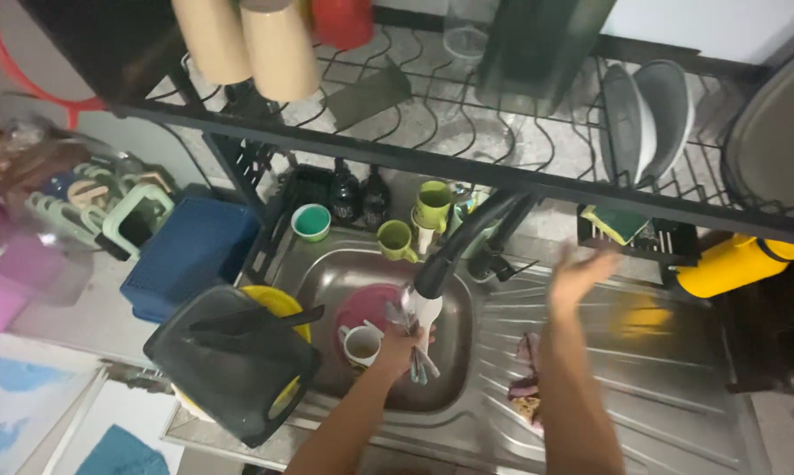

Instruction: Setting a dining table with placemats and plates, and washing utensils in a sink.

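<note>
My left hand (401,347) is closed around a bunch of metal cutlery (419,356) over the steel sink (326,273), right under the black and white tap head (428,303). A white mug (360,345) stands in the bowl just left of that hand, next to a pink plate (366,306). My right hand (577,273) hovers blurred and empty, fingers spread, above the ribbed draining board (669,369), near the black sponge holder (639,230).
A black lid (234,365) lies over a yellow bowl (278,303) at the sink's left. Green mugs (414,224), a teal cup (311,222) and dark bottles (357,198) stand behind the sink. A black wire rack (467,132) spans overhead. A yellow jug (731,262) sits right.
</note>
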